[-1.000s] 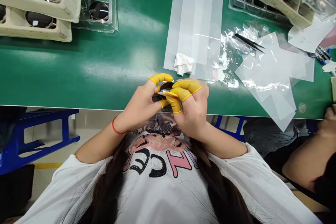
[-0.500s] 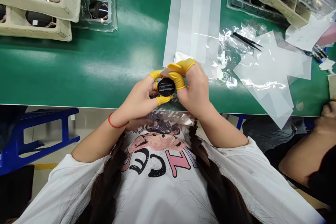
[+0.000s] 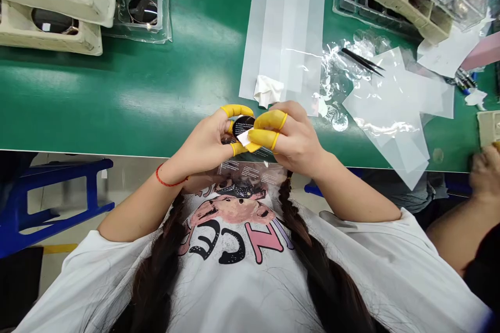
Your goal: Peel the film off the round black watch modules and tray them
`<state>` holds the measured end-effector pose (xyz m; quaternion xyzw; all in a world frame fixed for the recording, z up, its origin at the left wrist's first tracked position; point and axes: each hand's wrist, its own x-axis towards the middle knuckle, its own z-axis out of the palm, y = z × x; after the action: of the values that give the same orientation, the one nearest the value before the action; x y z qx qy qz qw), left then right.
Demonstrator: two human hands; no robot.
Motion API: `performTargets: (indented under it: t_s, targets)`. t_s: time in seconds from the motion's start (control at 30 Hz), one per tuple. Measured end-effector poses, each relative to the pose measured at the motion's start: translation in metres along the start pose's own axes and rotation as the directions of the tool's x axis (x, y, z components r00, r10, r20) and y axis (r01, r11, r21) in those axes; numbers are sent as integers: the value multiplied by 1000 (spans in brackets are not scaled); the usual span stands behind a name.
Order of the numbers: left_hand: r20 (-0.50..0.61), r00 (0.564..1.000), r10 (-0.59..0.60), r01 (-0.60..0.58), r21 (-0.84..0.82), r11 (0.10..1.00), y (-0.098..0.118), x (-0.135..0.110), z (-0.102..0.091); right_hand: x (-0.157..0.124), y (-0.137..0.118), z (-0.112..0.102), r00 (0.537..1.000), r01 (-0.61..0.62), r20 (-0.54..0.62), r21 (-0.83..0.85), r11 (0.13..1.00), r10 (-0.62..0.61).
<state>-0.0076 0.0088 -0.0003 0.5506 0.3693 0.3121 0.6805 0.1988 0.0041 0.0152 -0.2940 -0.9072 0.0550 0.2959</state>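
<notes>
**Black disc [image 3: 242,126], white-lettered face, in hand**

Location: above the near edge of the green tabletop [image 3: 128,109], about midway along the visible stretch.
Left hand [image 3: 209,140]: fingers and thumb, in yellow finger covers [image 3: 235,110], clamped on the rim.
Right hand [image 3: 299,138]: fingertips together, pinching a small white piece [image 3: 244,138] over the disc's lower right; contact cannot be told.
Adjacent: white cloth [image 3: 268,90], farther in from that edge, on translucent sheets [image 3: 269,26].
Handling, judged: light, stiff; glossy face probably slippery, easily marked. Grip by opposite rim points, off the face.
</notes>
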Motion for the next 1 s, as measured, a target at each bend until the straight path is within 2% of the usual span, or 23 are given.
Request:
performTargets:
  t_s: [0.17,0.3,0.4,0.5,0.6,0.73,0.87,1.0]
  targets:
    - [-2,1000,15,-15,-12,1000,-1,0,-1,-7,2,2,996,60,-66,-39,997,-62]
    - [-7,1000,26,-26,-6,1000,-3,0,-2,-13,-3,5,996,48,-80,25,999,-46]
    - [-14,1000,23,-23,-7,1000,-2,0,-1,-16,-9,5,994,-9,-110,88,996,18]
    - [-17,1000,-5,5,5,1000,1,1,0,-11,-13,-3,982,-113,-133,143,983,132]
    - [-11,1000,-23,24,28,999,3,0,1,-2,-14,-8,977,-194,-71,89,977,201]
    - [-30,999,-36,37,38,999,2,0,2,4,-13,-3,991,-136,15,14,991,136]
    - [-55,997,-52,55,38,998,0,-1,3,-2,-16,1,998,-53,-38,-60,997,51]
    - [-55,997,-49,51,40,998,0,-1,2,-7,-24,2,995,-45,-99,-131,990,32]
